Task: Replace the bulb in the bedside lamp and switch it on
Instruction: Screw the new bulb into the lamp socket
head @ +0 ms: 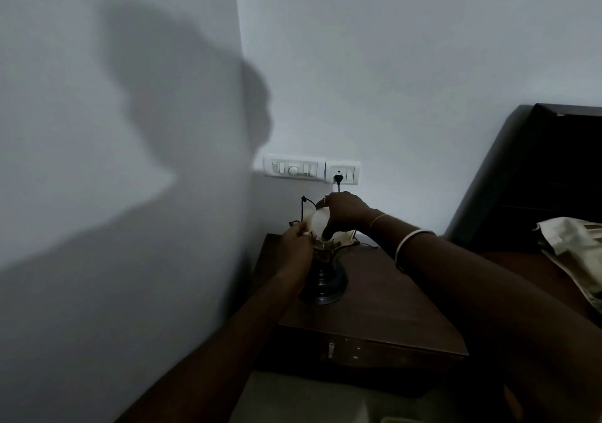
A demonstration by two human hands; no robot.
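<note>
Topping the dark-based lamp [322,279], a pale unlit bulb [317,222], right hand [342,212] around it.

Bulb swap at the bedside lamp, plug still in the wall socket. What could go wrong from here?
1. The plug sits in the wall socket while the right hand holds the bulb at the lamp; shock is possible if the socket is live. The switch state is unreadable.
2. The lamp stands near the bedside table edge, steadied only by the left hand; twisting might tip it.
3. The room is dim, so misthreading the bulb is plausible.
</note>
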